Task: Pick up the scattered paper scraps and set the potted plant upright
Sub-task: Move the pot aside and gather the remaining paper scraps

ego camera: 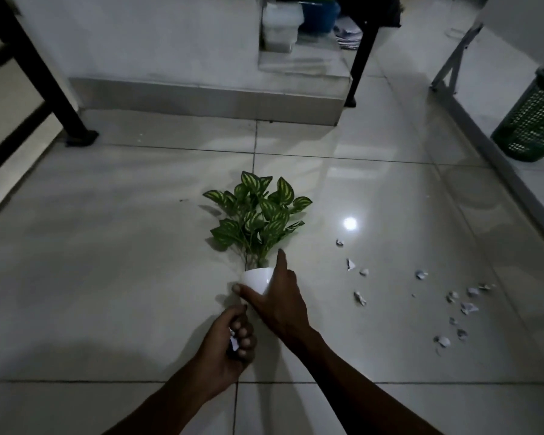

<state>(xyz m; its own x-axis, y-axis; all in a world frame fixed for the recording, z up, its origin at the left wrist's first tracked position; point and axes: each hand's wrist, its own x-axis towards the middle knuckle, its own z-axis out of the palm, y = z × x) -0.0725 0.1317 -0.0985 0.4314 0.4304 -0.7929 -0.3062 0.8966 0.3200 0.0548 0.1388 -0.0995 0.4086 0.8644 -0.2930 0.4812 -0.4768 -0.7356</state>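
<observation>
Left hand (230, 337) is clenched around collected scraps (233, 342); hold that fist firm. The potted plant (256, 227) lies on its side at centre, leaves pointing far. Right hand (277, 302) grasps the white pot (256, 279): pivot it onto its base. Loose scraps (453, 299) lie near right.
</observation>
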